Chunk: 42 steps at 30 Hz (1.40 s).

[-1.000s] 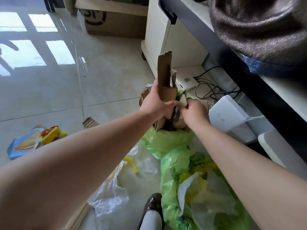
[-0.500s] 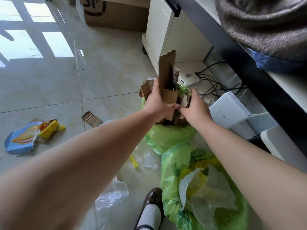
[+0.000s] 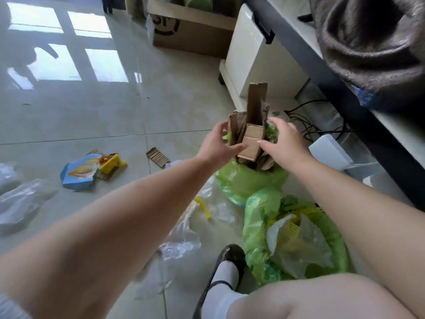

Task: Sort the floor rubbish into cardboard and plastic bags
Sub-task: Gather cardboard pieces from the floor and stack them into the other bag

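Observation:
Brown cardboard pieces (image 3: 255,111) stand upright in a green bag (image 3: 248,180) in front of me. My left hand (image 3: 215,146) is at the bundle's left side, fingers apart, thumb tip against it. My right hand (image 3: 284,143) is at its right side, fingers spread, one fingertip touching the cardboard. A second green bag (image 3: 257,217), nearer me, holds clear and yellow plastic. On the floor to the left lie a blue packet (image 3: 77,174), a yellow wrapper (image 3: 111,161), a small corrugated cardboard piece (image 3: 157,156) and clear plastic bags (image 3: 181,240).
A large cardboard box (image 3: 190,33) stands at the far wall beside a white cabinet (image 3: 253,58). A dark desk edge (image 3: 345,93) runs along the right, with cables (image 3: 305,126) and a white device (image 3: 328,153) under it. My shoe (image 3: 227,256) rests by the near bag.
Both hands were clasped on the cardboard bundle in the bag. Now their fingers have loosened and spread apart. The view has tipped back, showing more floor.

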Motion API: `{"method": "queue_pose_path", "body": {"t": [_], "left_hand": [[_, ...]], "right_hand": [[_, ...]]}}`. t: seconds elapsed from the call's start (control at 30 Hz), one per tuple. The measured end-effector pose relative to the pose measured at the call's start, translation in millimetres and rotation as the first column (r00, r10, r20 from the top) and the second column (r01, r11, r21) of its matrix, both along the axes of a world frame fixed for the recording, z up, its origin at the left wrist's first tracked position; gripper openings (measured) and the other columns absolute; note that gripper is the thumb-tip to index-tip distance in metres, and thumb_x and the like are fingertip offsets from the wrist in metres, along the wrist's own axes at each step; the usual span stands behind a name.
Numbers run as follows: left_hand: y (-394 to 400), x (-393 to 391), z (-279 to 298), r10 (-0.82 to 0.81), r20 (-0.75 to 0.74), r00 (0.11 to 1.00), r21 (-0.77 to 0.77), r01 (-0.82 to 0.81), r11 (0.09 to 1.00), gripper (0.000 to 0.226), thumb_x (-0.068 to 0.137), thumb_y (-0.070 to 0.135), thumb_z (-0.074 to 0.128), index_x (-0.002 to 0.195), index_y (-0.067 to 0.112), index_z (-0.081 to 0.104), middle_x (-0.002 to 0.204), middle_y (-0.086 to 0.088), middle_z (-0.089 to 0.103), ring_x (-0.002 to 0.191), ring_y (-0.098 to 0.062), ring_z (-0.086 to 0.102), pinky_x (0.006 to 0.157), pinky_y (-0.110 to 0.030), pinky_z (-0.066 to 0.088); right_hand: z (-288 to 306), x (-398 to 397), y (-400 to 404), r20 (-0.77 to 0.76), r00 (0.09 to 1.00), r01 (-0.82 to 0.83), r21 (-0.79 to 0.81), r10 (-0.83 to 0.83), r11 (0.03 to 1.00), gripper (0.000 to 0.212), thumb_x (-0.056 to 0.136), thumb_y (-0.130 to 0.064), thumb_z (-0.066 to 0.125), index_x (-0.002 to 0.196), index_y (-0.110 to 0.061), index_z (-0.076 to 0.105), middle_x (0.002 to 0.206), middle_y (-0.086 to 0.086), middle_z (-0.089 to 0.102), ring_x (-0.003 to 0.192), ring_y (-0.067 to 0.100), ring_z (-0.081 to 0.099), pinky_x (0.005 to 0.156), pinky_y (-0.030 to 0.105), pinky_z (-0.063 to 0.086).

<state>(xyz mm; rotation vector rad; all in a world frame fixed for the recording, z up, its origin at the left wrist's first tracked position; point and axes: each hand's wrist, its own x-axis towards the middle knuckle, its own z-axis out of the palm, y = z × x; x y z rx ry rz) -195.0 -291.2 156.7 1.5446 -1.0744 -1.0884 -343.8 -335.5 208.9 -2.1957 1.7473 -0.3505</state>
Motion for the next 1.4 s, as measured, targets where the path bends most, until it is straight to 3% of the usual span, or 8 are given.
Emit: {"method": "queue_pose_path", "body": {"t": [0.1, 0.27, 0.47, 0.7, 0.87, 1.03, 1.23, 1.4], "left_hand": [[29.8, 38.8, -17.5, 0.038, 0.024, 0.999, 0.084, -0.04, 0.996, 0.062, 0.076, 0.025, 0.077, 0.13, 0.012, 0.049, 0.126, -0.011, 0.06, 0.108, -0.021, 0.061, 0.096, -0.039, 0.051], [60.6, 116.4, -50.9, 0.152, 0.066, 0.986, 0.19, -0.162, 0.968, 0.048, 0.081, 0.017, 0.072, 0.123, 0.003, 0.053, 0.119, -0.015, 0.063, 0.101, -0.02, 0.061, 0.084, -0.026, 0.049], [69.6, 206.0, -111.6, 0.256, 0.233, 0.938, 0.304, -0.32, 0.897, 0.043, 0.08, 0.021, 0.072, 0.118, 0.007, 0.058, 0.113, -0.009, 0.066, 0.103, -0.02, 0.063, 0.087, -0.032, 0.052], [64.1, 317.7, -179.0, 0.216, 0.471, 0.855, 0.45, -0.443, 0.775, 0.048, 0.077, 0.021, 0.075, 0.12, 0.01, 0.057, 0.124, -0.012, 0.06, 0.115, -0.026, 0.057, 0.101, -0.036, 0.044], [56.6, 367.3, -216.8, -0.154, 0.611, 0.777, 0.643, -0.372, 0.669, 0.083, 0.072, 0.033, 0.078, 0.141, 0.017, 0.035, 0.141, -0.018, 0.039, 0.13, -0.033, 0.038, 0.108, -0.038, 0.033], [45.9, 386.2, -246.0, -0.27, 0.616, 0.74, 0.699, -0.355, 0.621, 0.103, 0.065, 0.042, 0.081, 0.147, 0.022, 0.021, 0.145, -0.018, 0.031, 0.133, -0.037, 0.032, 0.109, -0.043, 0.03], [42.1, 389.7, -260.7, -0.228, 0.65, 0.725, 0.678, -0.417, 0.606, 0.094, 0.053, 0.05, 0.084, 0.131, 0.027, 0.038, 0.128, -0.016, 0.037, 0.123, -0.036, 0.036, 0.101, -0.042, 0.036], [39.6, 398.7, -259.3, -0.253, 0.664, 0.704, 0.687, -0.44, 0.579, 0.09, 0.048, 0.061, 0.082, 0.12, 0.019, 0.047, 0.121, -0.015, 0.045, 0.12, -0.035, 0.039, 0.098, -0.042, 0.04]], "right_hand": [[7.0, 24.6, 14.0, 0.081, 0.987, -0.133, -0.106, 0.142, 0.985, 0.043, 0.085, -0.02, 0.063, 0.128, -0.019, 0.053, 0.128, 0.008, 0.052, 0.117, 0.023, 0.052, 0.094, 0.027, 0.038], [-2.5, 74.7, 20.0, 0.038, 0.937, -0.343, -0.067, 0.346, 0.937, 0.038, 0.086, -0.018, 0.062, 0.124, -0.016, 0.056, 0.124, 0.007, 0.053, 0.114, 0.02, 0.051, 0.088, 0.017, 0.031], [-70.4, 130.5, -4.2, 0.005, 0.891, -0.45, 0.134, 0.454, 0.883, 0.04, 0.087, -0.022, 0.062, 0.126, -0.017, 0.055, 0.128, 0.008, 0.053, 0.12, 0.019, 0.05, 0.099, 0.029, 0.038], [-184.7, 205.7, -45.9, -0.082, 0.901, -0.352, 0.439, 0.427, 0.827, 0.052, 0.086, -0.037, 0.062, 0.132, -0.019, 0.049, 0.137, 0.007, 0.05, 0.122, 0.023, 0.05, 0.096, 0.033, 0.041], [-246.2, 250.5, -65.8, -0.171, 0.882, -0.294, 0.53, 0.44, 0.795, 0.054, 0.085, -0.036, 0.062, 0.133, -0.015, 0.047, 0.135, 0.013, 0.049, 0.121, 0.028, 0.05, 0.09, 0.034, 0.042], [-288.7, 273.4, -80.2, -0.284, 0.895, -0.168, 0.499, 0.344, 0.85, 0.065, 0.079, -0.039, 0.068, 0.131, -0.01, 0.044, 0.133, 0.019, 0.045, 0.122, 0.037, 0.046, 0.096, 0.041, 0.042], [-314.5, 279.1, -86.2, -0.252, 0.931, -0.141, 0.421, 0.265, 0.896, 0.076, 0.075, -0.038, 0.075, 0.137, -0.013, 0.038, 0.134, 0.017, 0.045, 0.122, 0.038, 0.046, 0.098, 0.043, 0.041], [-318.8, 281.6, -87.4, -0.183, 0.963, -0.086, 0.491, 0.199, 0.867, 0.052, 0.073, -0.038, 0.077, 0.113, -0.017, 0.051, 0.113, 0.009, 0.064, 0.104, 0.031, 0.059, 0.076, 0.034, 0.043]]}}
